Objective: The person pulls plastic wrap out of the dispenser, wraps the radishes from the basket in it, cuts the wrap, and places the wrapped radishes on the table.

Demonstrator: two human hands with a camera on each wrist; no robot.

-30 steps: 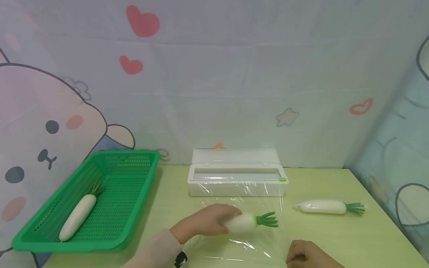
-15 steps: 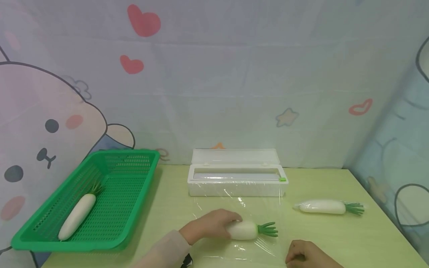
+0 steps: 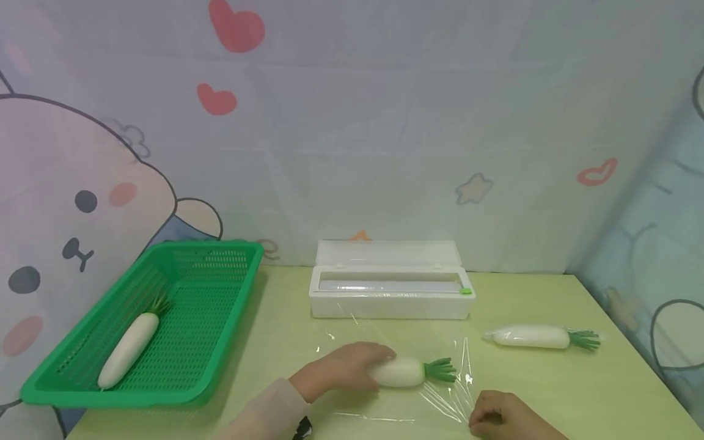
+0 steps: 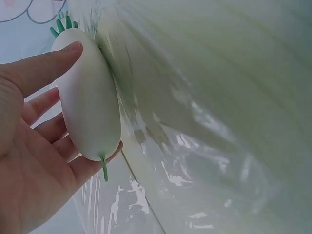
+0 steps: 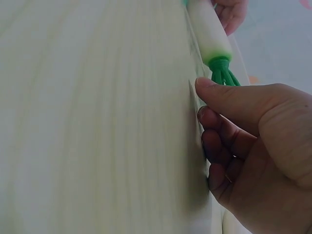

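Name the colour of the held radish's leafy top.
The leafy top is green, seen best in the head view.

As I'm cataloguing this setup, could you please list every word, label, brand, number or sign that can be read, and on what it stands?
None can be read: the held radish, film, white box and green basket show no text.
The backdrop carries drawings; its curled mark beside the basket is too unclear to call a letter.

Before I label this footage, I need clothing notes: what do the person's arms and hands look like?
The left hand is ungloved, with a pale beige sleeve; a black item beside it is mostly hidden. The right hand is ungloved, with no sleeve in view.
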